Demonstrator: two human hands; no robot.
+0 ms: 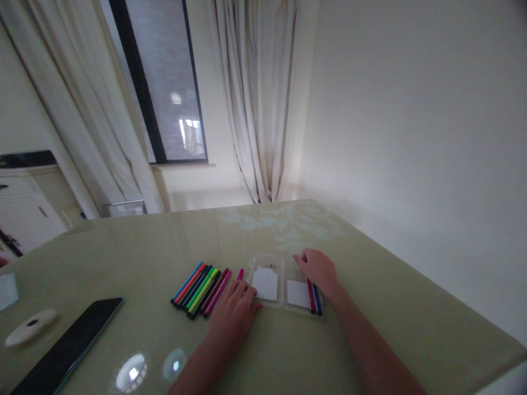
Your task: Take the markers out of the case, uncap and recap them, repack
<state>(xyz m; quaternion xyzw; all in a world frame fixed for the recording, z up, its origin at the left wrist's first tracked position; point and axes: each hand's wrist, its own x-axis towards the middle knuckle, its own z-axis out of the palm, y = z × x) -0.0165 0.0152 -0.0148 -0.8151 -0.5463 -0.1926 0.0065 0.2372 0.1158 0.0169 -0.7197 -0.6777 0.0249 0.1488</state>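
My left hand (235, 307) rests on the table with bent fingers, closed over a pink marker (241, 275) whose far end sticks out past the knuckles. Its thumb reaches the near left edge of a clear plastic case (281, 285), which lies unfolded with white cards (265, 283) in both halves. Over the right half is my right hand (319, 270), fingers curled and thumb towards the left; what they grip is hidden. Red (310, 296) and blue (317, 300) markers run from under that hand to the case's near edge. Left of my left hand lies a row of several coloured markers (200, 288).
A black tablet-like slab (69, 345) lies at the table's left, beside a white oval object (31, 327) and a pale packet (8, 291). Light reflections show on the glossy tabletop (135, 258). A wall (424, 137) borders the right side; curtains (259, 99) hang behind.
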